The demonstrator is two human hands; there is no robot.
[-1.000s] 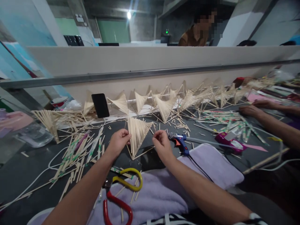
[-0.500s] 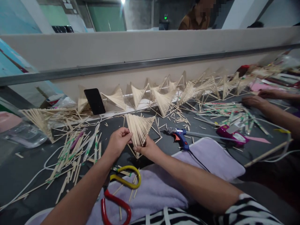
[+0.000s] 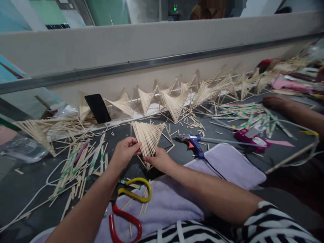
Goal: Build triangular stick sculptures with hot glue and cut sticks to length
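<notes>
A twisted fan-shaped stick model made of thin wooden sticks stands at the middle of the dark table. My left hand pinches its left edge between thumb and fingers. Around its lower right side, near the bottom corner, my right hand is closed. A blue glue gun with a clear glue stick lies to the right of the model. Below my hands, scissors with one yellow and one red handle rest on a lilac towel.
Similar stick models line the wall, with a black phone leaning among them. Loose sticks lie at left. At right are more sticks, a purple tool, cables and another person's hand. A clear container sits far left.
The view has tilted slightly downward. Both my hands keep nearly the same hold on the model. At the right, the other person's hands have shifted, and only one shows clearly now.
</notes>
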